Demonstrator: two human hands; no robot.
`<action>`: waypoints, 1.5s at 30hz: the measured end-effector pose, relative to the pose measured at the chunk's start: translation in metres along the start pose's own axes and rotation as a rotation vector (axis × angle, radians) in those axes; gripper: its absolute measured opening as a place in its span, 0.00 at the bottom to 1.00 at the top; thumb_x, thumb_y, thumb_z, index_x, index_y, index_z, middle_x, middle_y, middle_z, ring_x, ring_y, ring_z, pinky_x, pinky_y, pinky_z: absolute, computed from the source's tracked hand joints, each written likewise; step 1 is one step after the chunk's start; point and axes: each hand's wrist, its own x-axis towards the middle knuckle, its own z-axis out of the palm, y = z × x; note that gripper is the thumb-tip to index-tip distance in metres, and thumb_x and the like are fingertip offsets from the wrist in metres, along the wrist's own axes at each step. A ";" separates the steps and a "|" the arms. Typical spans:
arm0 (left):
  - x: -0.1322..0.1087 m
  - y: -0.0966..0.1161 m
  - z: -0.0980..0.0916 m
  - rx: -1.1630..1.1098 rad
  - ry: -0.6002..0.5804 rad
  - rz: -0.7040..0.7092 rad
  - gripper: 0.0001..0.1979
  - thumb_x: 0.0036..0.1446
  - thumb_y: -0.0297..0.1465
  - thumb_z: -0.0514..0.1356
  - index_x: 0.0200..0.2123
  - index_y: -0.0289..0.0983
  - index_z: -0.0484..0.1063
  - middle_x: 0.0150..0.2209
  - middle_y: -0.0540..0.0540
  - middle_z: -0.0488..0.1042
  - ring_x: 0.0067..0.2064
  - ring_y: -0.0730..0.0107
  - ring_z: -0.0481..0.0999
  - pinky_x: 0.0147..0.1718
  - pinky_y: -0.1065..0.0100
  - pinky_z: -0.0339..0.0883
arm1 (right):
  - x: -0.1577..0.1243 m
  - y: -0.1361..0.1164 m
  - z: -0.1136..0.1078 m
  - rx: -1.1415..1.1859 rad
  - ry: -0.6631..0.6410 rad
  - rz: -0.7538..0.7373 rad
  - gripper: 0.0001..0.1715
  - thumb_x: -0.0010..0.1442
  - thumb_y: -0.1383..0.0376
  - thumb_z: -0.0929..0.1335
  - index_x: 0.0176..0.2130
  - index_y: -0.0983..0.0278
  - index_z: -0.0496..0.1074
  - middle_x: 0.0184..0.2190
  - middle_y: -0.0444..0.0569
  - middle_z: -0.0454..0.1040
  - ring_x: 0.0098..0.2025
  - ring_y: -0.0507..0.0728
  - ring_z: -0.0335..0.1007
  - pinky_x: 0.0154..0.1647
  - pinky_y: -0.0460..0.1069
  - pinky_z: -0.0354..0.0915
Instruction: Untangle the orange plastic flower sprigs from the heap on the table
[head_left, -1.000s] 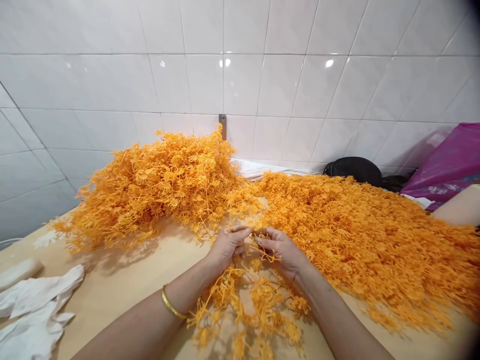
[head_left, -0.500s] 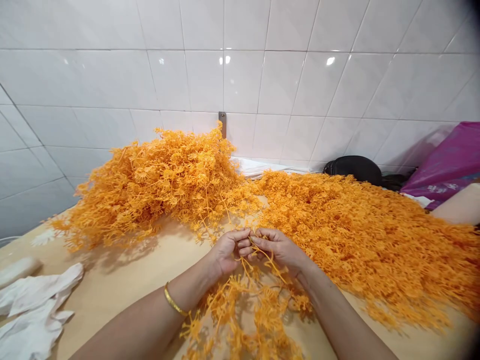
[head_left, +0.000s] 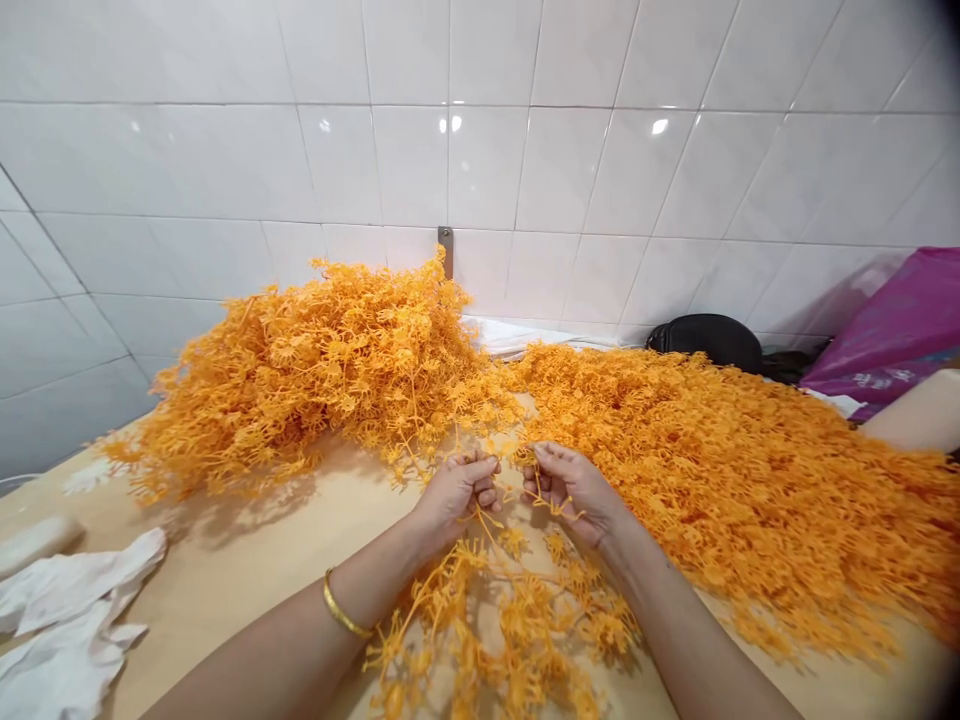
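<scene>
My left hand (head_left: 461,495), with a gold bangle (head_left: 343,606) on its wrist, is closed on the stem end of an orange artificial flower spray (head_left: 517,630). The spray's thin branches hang down toward me over the table. My right hand (head_left: 574,490) is a little apart from the left, thumb and fingers pinching a small orange sprig (head_left: 551,503). Behind my left hand rises a tall heap of orange sprays (head_left: 337,370). Beside my right hand spreads a wide, flatter pile of orange sprigs (head_left: 735,480).
White cloth gloves (head_left: 82,610) lie at the left on the tan table (head_left: 247,590). Along the tiled wall (head_left: 570,170) are a black case (head_left: 705,338) and a purple bag (head_left: 874,325) at the right. A metal bracket (head_left: 445,250) stands behind the heap.
My hands were together at the stems; now they have drawn apart, the right one moving rightward with a small sprig in its fingers. The left still grips the spray.
</scene>
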 end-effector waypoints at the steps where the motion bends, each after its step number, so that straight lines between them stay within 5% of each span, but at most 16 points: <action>1: 0.000 -0.002 0.001 0.036 0.012 0.032 0.10 0.40 0.27 0.61 0.20 0.35 0.59 0.11 0.59 0.53 0.13 0.83 0.53 0.17 0.73 0.58 | 0.000 0.002 0.002 -0.008 -0.003 0.014 0.14 0.44 0.58 0.70 0.29 0.64 0.66 0.18 0.42 0.64 0.19 0.48 0.61 0.22 0.45 0.61; 9: -0.007 -0.004 0.004 0.333 -0.053 0.117 0.11 0.40 0.29 0.60 0.17 0.35 0.58 0.11 0.58 0.54 0.12 0.82 0.53 0.14 0.73 0.55 | -0.005 0.010 0.016 -0.274 -0.048 -0.130 0.16 0.44 0.55 0.69 0.25 0.65 0.64 0.13 0.36 0.56 0.14 0.44 0.48 0.15 0.42 0.50; 17: -0.007 0.005 0.009 0.045 -0.146 -0.092 0.09 0.39 0.27 0.60 0.21 0.35 0.60 0.13 0.58 0.56 0.12 0.86 0.50 0.15 0.76 0.54 | -0.005 0.013 0.042 0.130 0.145 -0.178 0.20 0.42 0.57 0.70 0.19 0.63 0.55 0.12 0.35 0.50 0.14 0.44 0.43 0.13 0.42 0.45; 24: -0.010 0.007 0.005 -0.143 -0.260 -0.112 0.13 0.38 0.25 0.58 0.16 0.36 0.52 0.11 0.59 0.47 0.12 0.85 0.49 0.17 0.74 0.55 | 0.007 -0.004 0.006 0.273 0.302 -0.223 0.18 0.47 0.56 0.67 0.21 0.61 0.55 0.12 0.35 0.45 0.14 0.45 0.41 0.13 0.43 0.48; 29: -0.007 0.001 0.006 0.060 -0.134 -0.055 0.10 0.39 0.26 0.60 0.19 0.36 0.57 0.11 0.59 0.51 0.12 0.86 0.48 0.17 0.74 0.55 | 0.005 0.000 0.005 -0.090 0.154 -0.175 0.21 0.44 0.50 0.68 0.24 0.62 0.58 0.14 0.35 0.52 0.14 0.45 0.46 0.14 0.43 0.50; 34: -0.005 -0.003 0.005 0.297 -0.203 0.041 0.06 0.40 0.27 0.58 0.18 0.34 0.62 0.12 0.57 0.55 0.13 0.84 0.51 0.17 0.73 0.56 | -0.003 0.011 0.023 -0.422 -0.030 -0.256 0.18 0.46 0.52 0.67 0.23 0.62 0.60 0.12 0.36 0.55 0.14 0.45 0.47 0.14 0.43 0.48; 40: -0.007 0.011 0.007 0.033 -0.252 -0.048 0.08 0.38 0.24 0.58 0.18 0.34 0.58 0.13 0.58 0.52 0.12 0.87 0.48 0.14 0.77 0.48 | -0.007 0.005 0.044 -0.033 0.106 -0.305 0.18 0.48 0.56 0.66 0.21 0.62 0.55 0.11 0.34 0.49 0.12 0.44 0.42 0.12 0.42 0.43; 45: -0.014 0.023 0.000 -0.140 -0.336 -0.054 0.09 0.38 0.25 0.56 0.18 0.36 0.54 0.13 0.58 0.49 0.12 0.85 0.48 0.16 0.75 0.51 | -0.005 -0.028 0.005 0.145 0.425 -0.399 0.22 0.47 0.59 0.67 0.19 0.62 0.48 0.13 0.34 0.45 0.14 0.44 0.40 0.14 0.41 0.45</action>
